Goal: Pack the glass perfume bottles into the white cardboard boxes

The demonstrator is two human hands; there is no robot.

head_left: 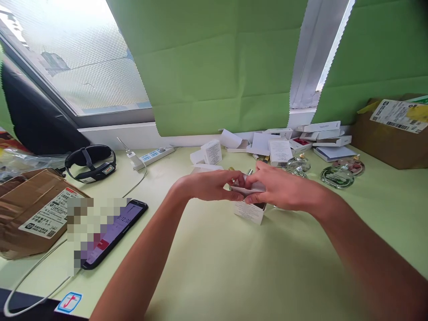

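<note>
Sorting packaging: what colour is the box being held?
The box is white; head view shows it.

light: bright daylight – from window | shadows: soft | blur: hands smeared by motion | edges: wide-angle bend | phone: part pixelated

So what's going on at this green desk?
A person is handling a small white box with both bare hands. The left hand and right hand meet at its top and pinch the white flap between their fingertips. Whether the box rests on the green table cannot be told. Behind it lie a pile of white boxes and some glass bottles. A lit phone lies to the left.
</note>
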